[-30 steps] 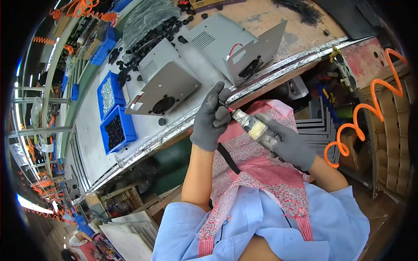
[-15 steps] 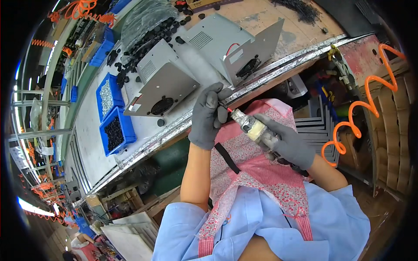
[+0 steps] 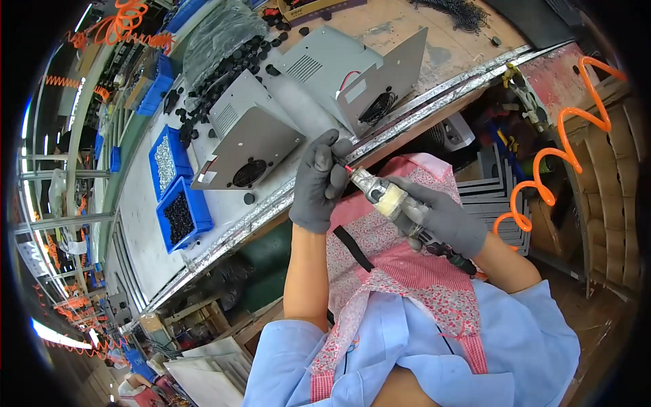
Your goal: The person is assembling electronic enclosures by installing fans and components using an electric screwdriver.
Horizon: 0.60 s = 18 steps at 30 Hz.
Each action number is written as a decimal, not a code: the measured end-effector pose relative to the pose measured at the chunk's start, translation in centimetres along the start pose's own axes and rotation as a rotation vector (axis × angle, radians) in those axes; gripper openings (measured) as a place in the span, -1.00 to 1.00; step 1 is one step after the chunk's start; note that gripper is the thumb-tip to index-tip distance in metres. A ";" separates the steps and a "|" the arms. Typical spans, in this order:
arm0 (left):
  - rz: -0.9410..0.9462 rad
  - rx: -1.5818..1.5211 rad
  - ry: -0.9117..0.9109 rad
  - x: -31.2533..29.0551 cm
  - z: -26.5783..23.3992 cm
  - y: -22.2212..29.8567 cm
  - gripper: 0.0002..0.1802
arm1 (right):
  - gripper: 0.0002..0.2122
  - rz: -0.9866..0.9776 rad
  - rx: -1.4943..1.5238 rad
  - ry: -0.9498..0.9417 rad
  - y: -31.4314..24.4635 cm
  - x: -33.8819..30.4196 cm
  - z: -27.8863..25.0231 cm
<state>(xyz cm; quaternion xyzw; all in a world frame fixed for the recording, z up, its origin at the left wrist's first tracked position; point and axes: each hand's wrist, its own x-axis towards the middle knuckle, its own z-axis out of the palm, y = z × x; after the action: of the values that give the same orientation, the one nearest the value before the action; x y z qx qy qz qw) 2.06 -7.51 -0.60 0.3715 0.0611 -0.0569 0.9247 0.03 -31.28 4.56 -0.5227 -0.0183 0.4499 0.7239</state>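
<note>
My right hand (image 3: 441, 220), in a grey glove, is wrapped round a pneumatic screwdriver (image 3: 388, 201) with pale tape on its body. The tool's red-marked bit (image 3: 348, 167) points up and left toward my other hand. My left hand (image 3: 319, 180), gloved too, has its fingers pinched together at the bit's tip; what is between them is too small or hidden to name. Beyond my hands, two bent grey metal housings stand on the bench: the nearer one (image 3: 254, 146) with a round black fan, the farther one (image 3: 380, 85) with a coil of black cable.
Two blue bins sit at the left, one of silvery small parts (image 3: 165, 163), one of black screws (image 3: 179, 218). Loose black knobs (image 3: 227, 85) lie near a plastic bag (image 3: 220, 37). An orange coiled hose (image 3: 553, 156) hangs at right. The bench's foil-covered edge (image 3: 237, 234) runs before me.
The screwdriver and both hands have shifted slightly left, and the right hand's grip has moved a little on the tool. The view has tilted slightly; the housings stay where they were.
</note>
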 end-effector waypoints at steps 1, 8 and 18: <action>-0.008 -0.071 -0.005 0.1 0.1 -0.4 -0.47 | -0.46 -0.024 -0.007 0.012 0.1 0.0 0.0; 0.005 -0.139 -0.060 0.5 -0.5 -1.2 -0.31 | -0.42 -0.188 -0.161 0.082 -1.0 -0.6 -0.3; -0.008 1.438 -0.287 8.5 2.8 3.1 -0.34 | -0.41 -0.168 -0.217 0.107 -0.9 -2.0 -0.5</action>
<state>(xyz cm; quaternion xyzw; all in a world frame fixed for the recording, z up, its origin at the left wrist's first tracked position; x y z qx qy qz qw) 11.11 -7.74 2.19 0.8753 -0.1114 -0.1344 0.4509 -0.30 -33.07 5.93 -0.6178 -0.0717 0.3546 0.6981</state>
